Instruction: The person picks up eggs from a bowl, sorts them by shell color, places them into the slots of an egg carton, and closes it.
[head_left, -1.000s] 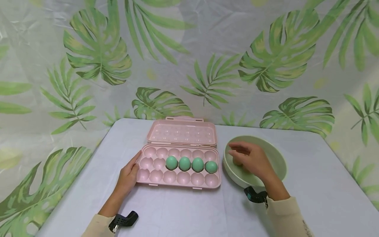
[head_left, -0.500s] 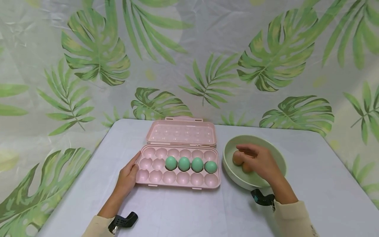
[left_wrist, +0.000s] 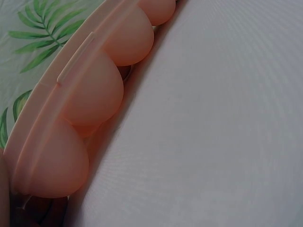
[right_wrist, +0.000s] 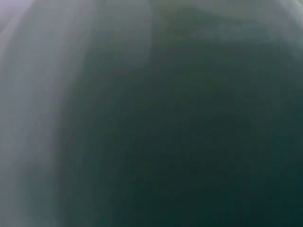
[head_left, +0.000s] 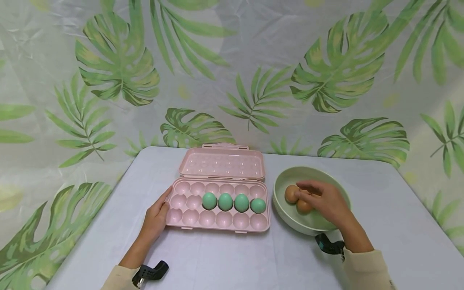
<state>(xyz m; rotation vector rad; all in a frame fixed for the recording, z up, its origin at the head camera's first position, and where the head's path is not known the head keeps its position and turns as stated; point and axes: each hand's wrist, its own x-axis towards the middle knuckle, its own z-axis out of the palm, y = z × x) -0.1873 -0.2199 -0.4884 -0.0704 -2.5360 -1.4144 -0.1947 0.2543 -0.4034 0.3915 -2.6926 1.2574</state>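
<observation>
A pink egg carton point(head_left: 215, 224) lies with its lid point(head_left: 222, 163) folded back. Several green eggs point(head_left: 225, 201) sit in its middle row. My left hand point(head_left: 156, 217) grips the carton's left edge; in the left wrist view the rounded undersides of its cups point(left_wrist: 94, 90) show. To the right, a pale green bowl point(head_left: 338, 189) contains two brown eggs point(head_left: 291, 194). Over them inside the bowl is my right hand point(head_left: 328, 201), fingers loosely bent and thumb apart from them. What lies beneath its palm is hidden. The right wrist view holds only the blurred, dark green bowl wall point(right_wrist: 142, 142).
A white cloth point(head_left: 224, 262) covers the table. Behind it hangs a leaf-patterned sheet point(head_left: 261, 52). The bowl stands close to the carton's right end, and its rim rises around my right hand.
Within the bowl my right hand has shifted to the right and slightly toward me, uncovering the two brown eggs. My left hand and the carton have stayed in place.
</observation>
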